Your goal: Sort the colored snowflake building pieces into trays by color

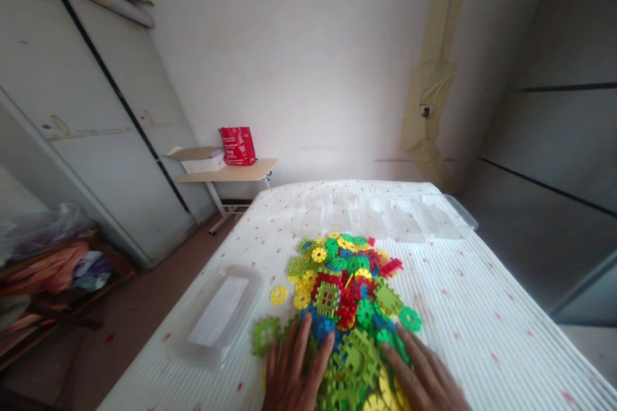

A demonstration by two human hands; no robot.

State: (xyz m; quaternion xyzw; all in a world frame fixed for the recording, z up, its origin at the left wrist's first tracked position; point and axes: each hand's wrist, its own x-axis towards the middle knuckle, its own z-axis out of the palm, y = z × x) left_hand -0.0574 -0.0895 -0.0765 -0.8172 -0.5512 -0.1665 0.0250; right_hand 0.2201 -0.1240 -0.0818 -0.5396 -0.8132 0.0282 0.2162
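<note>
A pile of plastic pieces [344,292] is observed on a white ribbed cover [491,321], between the two hands and stretching away beyond the fingertips. Red, yellow, blue and green pieces are mixed in it.

Left hand [293,382]: fingers spread apart, palm down, laid over the near left edge of the pile. Right hand [427,377]: fingers slightly parted, tips over green pieces at the near right edge. Whether any piece is pressed under either set of fingertips cannot be told.

Between the hands, light green pieces [357,356] are heaped. A blurred green frame [267,336] is seen just left of the left fingers. Straight ahead of the left fingertips, a light green window piece [327,298] is rested on red ones. A yellow disc [278,295] is found apart from the heap, ahead of the left fingers and a little to their left; a green disc [411,319] is located just beyond the right fingertips.

Farther left of the left fingers, a clear tray [219,350] is placed, with white paper [222,310] in it. Well ahead of both hands, more clear trays [380,215] are set in a row. Beyond the cover, far ahead and left of the fingers, a red bag [238,146] is stood on a small table [234,173], beside a white box [205,163].
</note>
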